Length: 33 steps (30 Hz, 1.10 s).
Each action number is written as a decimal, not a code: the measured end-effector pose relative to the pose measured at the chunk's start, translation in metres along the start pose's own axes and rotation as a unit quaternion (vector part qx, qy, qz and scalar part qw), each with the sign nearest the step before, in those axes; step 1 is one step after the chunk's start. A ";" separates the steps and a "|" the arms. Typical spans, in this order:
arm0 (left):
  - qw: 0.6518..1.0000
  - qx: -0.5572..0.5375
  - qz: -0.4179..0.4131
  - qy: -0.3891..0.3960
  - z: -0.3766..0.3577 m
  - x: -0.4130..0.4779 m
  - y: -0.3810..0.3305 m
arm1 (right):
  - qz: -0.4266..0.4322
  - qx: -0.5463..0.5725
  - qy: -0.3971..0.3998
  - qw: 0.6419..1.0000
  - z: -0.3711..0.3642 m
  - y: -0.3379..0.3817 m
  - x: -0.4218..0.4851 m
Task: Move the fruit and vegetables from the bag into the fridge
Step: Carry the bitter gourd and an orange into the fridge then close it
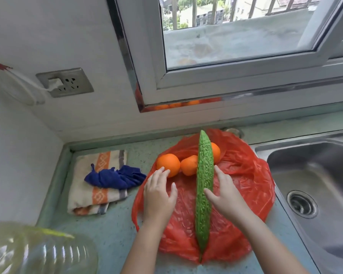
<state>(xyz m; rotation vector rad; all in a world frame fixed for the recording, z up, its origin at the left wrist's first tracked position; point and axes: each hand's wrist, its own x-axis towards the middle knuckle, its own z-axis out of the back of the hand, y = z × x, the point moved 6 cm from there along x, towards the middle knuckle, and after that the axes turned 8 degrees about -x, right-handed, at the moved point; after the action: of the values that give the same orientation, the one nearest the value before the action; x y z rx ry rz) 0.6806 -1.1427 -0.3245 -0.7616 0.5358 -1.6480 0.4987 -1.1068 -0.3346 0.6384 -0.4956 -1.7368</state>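
Note:
A red plastic bag (244, 175) lies spread flat on the counter. Along its middle lies a long bumpy green bitter gourd (204, 186). Three oranges rest on the bag's far part: one on the left (167, 164), one in the middle (188, 165), and one (215, 152) partly hidden behind the gourd. My left hand (158, 196) hovers open over the bag, fingertips touching the left orange. My right hand (225, 194) is open just right of the gourd, thumb against its side.
A folded striped towel (93, 194) with a blue cloth (115, 177) on it lies left of the bag. A steel sink (313, 184) is on the right. A clear plastic bottle (34, 252) sits at the near left. Wall, socket (65, 82) and window stand behind.

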 end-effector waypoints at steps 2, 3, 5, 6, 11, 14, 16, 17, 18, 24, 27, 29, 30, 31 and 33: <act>1.000 0.010 0.013 0.013 -0.007 0.012 0.007 | -0.018 0.018 0.005 1.000 -0.006 -0.004 0.009; 0.999 0.016 0.022 0.020 -0.011 0.017 0.011 | -0.026 0.029 0.008 0.999 -0.009 -0.006 0.013; 0.999 0.022 0.038 0.027 -0.018 0.028 0.017 | -0.034 0.047 0.009 0.998 -0.013 -0.008 0.021; 0.998 0.023 0.042 0.030 -0.022 0.034 0.020 | -0.034 0.051 0.008 0.998 -0.015 -0.008 0.024; 0.998 0.018 0.043 0.051 -0.039 0.054 0.030 | -0.021 0.024 0.006 0.999 -0.021 -0.008 0.037; 0.998 0.020 0.045 0.047 -0.045 0.062 0.034 | -0.019 0.039 0.009 0.999 -0.025 -0.010 0.039; 0.997 0.029 0.047 0.046 -0.048 0.067 0.038 | -0.024 0.056 0.012 0.998 -0.028 -0.010 0.040; 0.997 0.034 0.049 0.048 -0.050 0.069 0.040 | -0.028 0.066 0.013 0.997 -0.029 -0.011 0.040; 0.996 0.041 0.054 0.052 -0.052 0.071 0.042 | -0.031 0.077 0.012 0.996 -0.030 -0.011 0.040; 0.992 0.051 0.096 0.059 -0.057 0.079 0.050 | -0.030 0.125 0.001 0.992 -0.033 -0.012 0.041; 0.992 0.047 0.103 0.055 -0.055 0.081 0.051 | -0.036 0.134 -0.004 0.990 -0.034 -0.013 0.042; 0.993 0.044 0.102 0.049 -0.053 0.080 0.051 | -0.035 0.137 -0.011 0.990 -0.033 -0.014 0.041; 0.993 0.041 0.099 0.045 -0.051 0.079 0.051 | -0.036 0.141 -0.014 0.989 -0.033 -0.014 0.041; 0.994 0.037 0.095 0.040 -0.049 0.078 0.051 | -0.038 0.146 -0.016 0.988 -0.032 -0.015 0.040; 0.996 0.024 0.085 0.026 -0.045 0.075 0.048 | -0.036 0.152 -0.023 0.988 -0.030 -0.014 0.038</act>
<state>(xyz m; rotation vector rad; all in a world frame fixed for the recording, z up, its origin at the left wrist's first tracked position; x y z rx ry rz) 0.6723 -1.2285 -0.3745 -0.6216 0.5799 -1.5203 0.5003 -1.1397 -0.3726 0.8413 -0.7869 -1.7621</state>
